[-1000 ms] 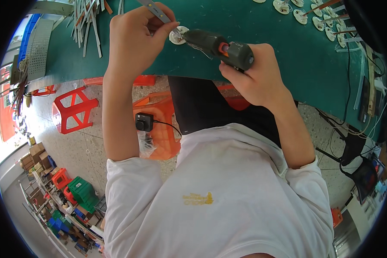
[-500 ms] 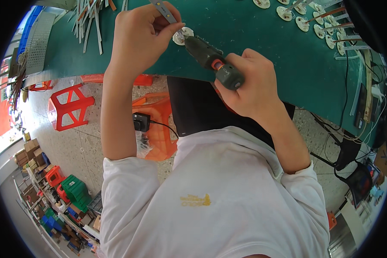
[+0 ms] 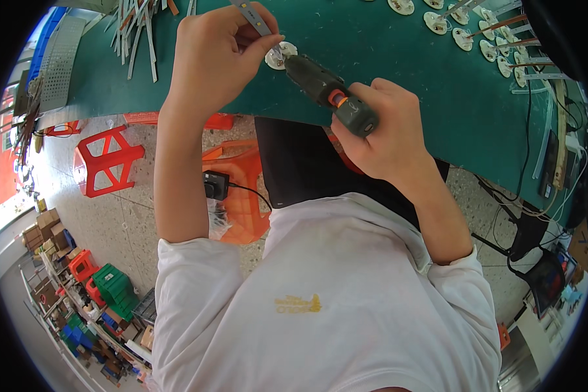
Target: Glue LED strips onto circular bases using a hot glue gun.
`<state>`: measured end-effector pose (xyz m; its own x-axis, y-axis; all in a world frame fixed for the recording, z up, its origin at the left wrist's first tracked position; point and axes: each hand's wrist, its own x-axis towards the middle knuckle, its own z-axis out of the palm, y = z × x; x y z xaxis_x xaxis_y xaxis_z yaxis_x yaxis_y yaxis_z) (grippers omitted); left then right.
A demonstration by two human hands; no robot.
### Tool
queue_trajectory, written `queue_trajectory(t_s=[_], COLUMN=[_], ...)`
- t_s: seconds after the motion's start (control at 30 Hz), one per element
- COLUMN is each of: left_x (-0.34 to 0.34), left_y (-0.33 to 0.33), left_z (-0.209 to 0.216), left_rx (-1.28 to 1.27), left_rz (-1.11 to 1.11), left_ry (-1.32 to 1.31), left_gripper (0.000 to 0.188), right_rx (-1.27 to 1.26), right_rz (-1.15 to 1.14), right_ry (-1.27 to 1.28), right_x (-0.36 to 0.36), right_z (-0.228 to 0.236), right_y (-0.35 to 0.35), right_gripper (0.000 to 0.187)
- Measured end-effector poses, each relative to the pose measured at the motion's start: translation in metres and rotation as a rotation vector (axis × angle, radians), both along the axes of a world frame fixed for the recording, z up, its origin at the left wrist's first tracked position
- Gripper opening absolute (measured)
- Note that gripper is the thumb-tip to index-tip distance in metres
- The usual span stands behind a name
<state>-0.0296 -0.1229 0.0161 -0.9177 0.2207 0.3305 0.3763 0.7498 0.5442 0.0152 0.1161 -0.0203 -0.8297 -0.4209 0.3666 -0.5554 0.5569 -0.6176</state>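
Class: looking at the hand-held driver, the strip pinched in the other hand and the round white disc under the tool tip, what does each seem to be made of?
Electric screwdriver: probably matt dark plastic with an orange collar.
Strip: likely thin metal, pale grey and flat.
White disc: looks like smooth moulded plastic, though that is uncertain.

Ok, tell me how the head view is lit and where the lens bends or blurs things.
Head view: even daylight, no hard shadows. The window strip at the far left rim is blown out white. The green table edge curves with the fisheye, and black corners ring the frame. The left hand, the right hand and the electric screwdriver look sharp.
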Motion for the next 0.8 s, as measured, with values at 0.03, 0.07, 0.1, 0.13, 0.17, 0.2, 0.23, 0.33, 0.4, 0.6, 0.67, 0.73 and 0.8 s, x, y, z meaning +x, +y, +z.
queue_trajectory(t_s=[0.03, 0.07, 0.1, 0.13, 0.17, 0.2, 0.23, 0.33, 0.4, 0.6, 0.67, 0.73, 0.8], left_x=[-0.0001, 0.0000, 0.0007, 0.0010, 0.0012, 0.0011, 0.0013, 0.0024, 0.0014, 0.0024, 0.0022, 0.0025, 0.0034], left_y=[-0.0005, -0.0006, -0.0007, -0.0009, -0.0002, 0.0009, 0.0014, -0.0003, 0.0025, 0.0029, 0.0034, 0.0016, 0.0040], left_z=[0.0001, 0.0003, 0.0005, 0.0007, 0.0008, 0.0015, 0.0015, 0.0015, 0.0006, 0.0023, 0.0028, 0.0024, 0.0032], left_rx=[0.006, 0.006, -0.002, -0.010, -0.009, -0.012, -0.015, -0.011, -0.015, -0.009, -0.018, -0.020, -0.021], left_rz=[-0.006, -0.006, 0.004, 0.014, 0.015, 0.008, 0.001, 0.013, 0.012, 0.009, 0.006, 0.019, 0.026], left_ry=[0.006, 0.007, -0.003, -0.013, -0.014, 0.002, 0.018, 0.006, 0.015, 0.012, 0.023, -0.012, -0.002], left_gripper=[0.010, 0.010, 0.010, 0.010, 0.010, 0.009, 0.009, 0.009, 0.009, 0.009, 0.009, 0.009, 0.009], right_rx=[-0.010, -0.010, 0.002, 0.013, 0.014, 0.010, 0.005, 0.030, 0.026, 0.032, 0.020, 0.064, 0.035], right_rz=[0.000, 0.000, 0.010, 0.021, 0.022, 0.019, 0.017, 0.012, 0.008, -0.004, -0.009, -0.006, -0.006], right_ry=[0.012, 0.013, 0.007, 0.000, 0.000, 0.009, 0.018, 0.010, 0.015, 0.033, 0.042, 0.021, 0.025], right_x=[0.0003, 0.0001, 0.0003, 0.0001, 0.0003, 0.0003, 0.0003, 0.0006, -0.0006, 0.0004, 0.0004, 0.0012, 0.0005], right_z=[0.0001, 0.0001, -0.0002, -0.0002, -0.0001, 0.0002, 0.0003, 0.0014, -0.0005, -0.0017, -0.0019, 0.0000, -0.0025], right_y=[-0.0001, 0.0006, 0.0012, 0.0015, 0.0015, 0.0013, 0.0011, -0.0007, -0.0012, -0.0039, -0.0038, -0.0040, -0.0042], right_gripper=[0.016, 0.016, 0.016, 0.016, 0.016, 0.016, 0.015, 0.015, 0.016, 0.017, 0.017, 0.018, 0.017])
